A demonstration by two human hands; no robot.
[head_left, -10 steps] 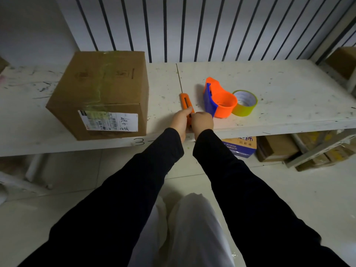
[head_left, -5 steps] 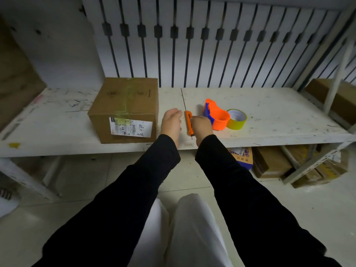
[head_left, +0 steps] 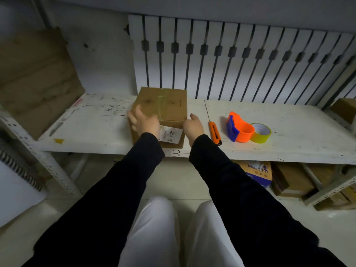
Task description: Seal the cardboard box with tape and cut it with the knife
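A brown cardboard box point(head_left: 169, 105) with tape along its top seam and a white label on its front stands on the white shelf point(head_left: 96, 128). My left hand point(head_left: 144, 122) is at the box's front left corner, fingers spread. My right hand point(head_left: 193, 128) is at its front right corner, fingers apart; whether either hand touches the box I cannot tell. The orange utility knife point(head_left: 214, 132) lies free on the shelf just right of my right hand. Further right sit the orange and blue tape dispenser point(head_left: 239, 130) and a yellow tape roll point(head_left: 261, 132).
Flattened cardboard point(head_left: 36, 78) leans at the shelf's left end. A slatted white panel point(head_left: 240, 60) backs the shelf. Another box point(head_left: 344, 109) sits at the far right. Several boxes point(head_left: 292, 180) lie on the floor under the shelf. My legs are below.
Both hands let go of the knife, which now lies on the shelf, and moved left to the box's front corners. The view pulled back and up.
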